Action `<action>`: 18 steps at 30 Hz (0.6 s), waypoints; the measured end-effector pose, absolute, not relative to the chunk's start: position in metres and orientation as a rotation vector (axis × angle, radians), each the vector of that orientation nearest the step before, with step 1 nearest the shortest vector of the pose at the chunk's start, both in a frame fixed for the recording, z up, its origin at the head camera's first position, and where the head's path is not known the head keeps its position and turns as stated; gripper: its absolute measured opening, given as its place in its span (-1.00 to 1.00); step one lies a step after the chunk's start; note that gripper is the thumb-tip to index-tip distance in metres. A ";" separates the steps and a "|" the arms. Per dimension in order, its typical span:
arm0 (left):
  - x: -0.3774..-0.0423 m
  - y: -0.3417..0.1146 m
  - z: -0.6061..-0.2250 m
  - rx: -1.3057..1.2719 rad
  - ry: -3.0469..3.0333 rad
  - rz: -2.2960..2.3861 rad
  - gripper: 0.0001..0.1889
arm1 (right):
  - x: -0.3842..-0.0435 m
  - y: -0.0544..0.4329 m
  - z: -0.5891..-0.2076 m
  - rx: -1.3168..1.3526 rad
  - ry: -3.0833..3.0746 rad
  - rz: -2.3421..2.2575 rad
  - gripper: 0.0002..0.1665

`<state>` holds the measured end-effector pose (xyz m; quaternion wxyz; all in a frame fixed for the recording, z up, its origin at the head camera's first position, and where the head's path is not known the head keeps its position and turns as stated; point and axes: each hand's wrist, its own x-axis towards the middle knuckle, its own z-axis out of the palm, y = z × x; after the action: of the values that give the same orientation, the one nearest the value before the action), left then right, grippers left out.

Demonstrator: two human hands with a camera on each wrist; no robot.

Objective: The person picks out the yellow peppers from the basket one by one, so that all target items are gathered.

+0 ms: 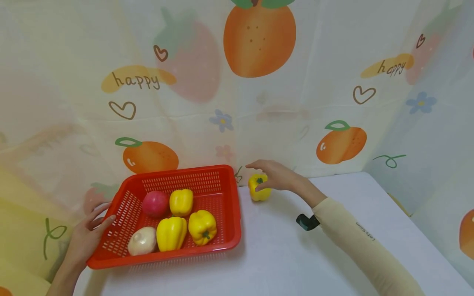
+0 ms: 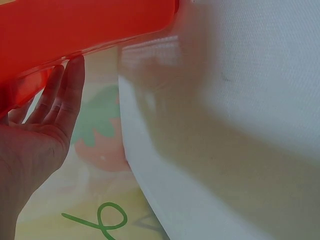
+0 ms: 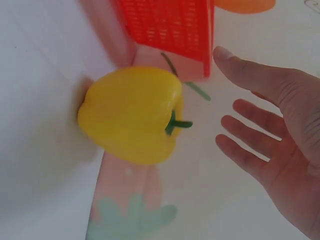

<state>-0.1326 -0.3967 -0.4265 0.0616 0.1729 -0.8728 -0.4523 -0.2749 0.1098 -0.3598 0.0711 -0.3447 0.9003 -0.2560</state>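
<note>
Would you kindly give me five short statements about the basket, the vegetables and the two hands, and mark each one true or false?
1. The red basket holds three yellow peppers. True.
2. A fourth pepper sits on the table, to the right of the basket. True.
3. The right hand is gripping the fourth pepper. False: the right wrist view shows a gap between the right hand and that pepper.
4. The left hand touches the basket. True.
5. The pale bulb lies outside the basket. False: the pale bulb is inside it.
</note>
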 end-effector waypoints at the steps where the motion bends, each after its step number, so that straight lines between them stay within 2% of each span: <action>1: -0.132 -0.397 -0.427 0.521 -2.640 -1.370 -0.33 | -0.274 0.108 -0.359 -1.060 2.711 -0.760 -0.16; 7: -0.132 -0.398 -0.427 0.482 -2.626 -1.401 -0.33 | -0.266 0.095 -0.357 -1.145 2.701 -0.749 -0.23; 18: -0.131 -0.399 -0.428 0.469 -2.633 -1.419 -0.31 | -0.254 0.071 -0.363 -1.163 2.673 -0.752 -0.24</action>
<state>-0.1313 -0.3987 -0.4276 0.0572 0.1545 -0.8683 -0.4679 -0.2543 0.0707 -0.3626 0.0654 -0.3856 0.8859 -0.2493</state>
